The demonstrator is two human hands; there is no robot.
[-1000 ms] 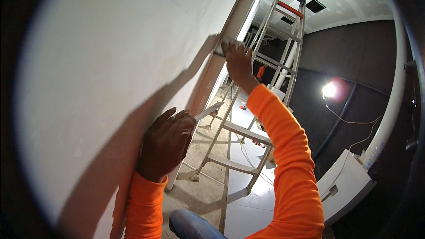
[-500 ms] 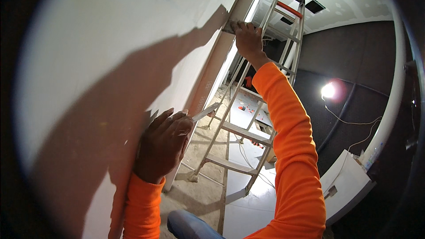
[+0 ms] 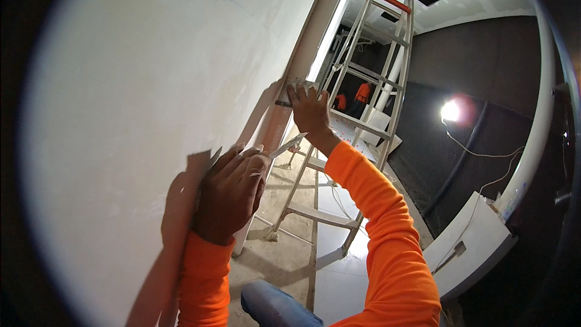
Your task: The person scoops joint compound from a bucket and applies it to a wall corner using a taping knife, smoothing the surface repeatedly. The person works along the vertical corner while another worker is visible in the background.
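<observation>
My left hand (image 3: 233, 191) is closed close to the white wall (image 3: 151, 85). A flat, plaster-smeared blade (image 3: 287, 145) sticks out past its fingers on the right, and a grey corner shows on the left; its handle is hidden. Higher up and farther off, my right hand (image 3: 311, 109) grips a wide putty knife (image 3: 284, 102), pressing it flat against the brownish end face (image 3: 305, 48) of the wall. The fingers lie over the knife's back and cover most of it. Whitish compound smears the left fingers.
Just beyond my right arm stands an aluminium stepladder (image 3: 324, 213). A bright work lamp (image 3: 450, 111) with a trailing cord is on the right before a dark wall (image 3: 472, 54). A white panel (image 3: 469, 248) leans at lower right. People in orange (image 3: 362, 92) are far back.
My right hand has come down along the wall's end face with the putty knife, its elbow bending. My left hand has stayed nearly in place. The view has shifted slightly.
</observation>
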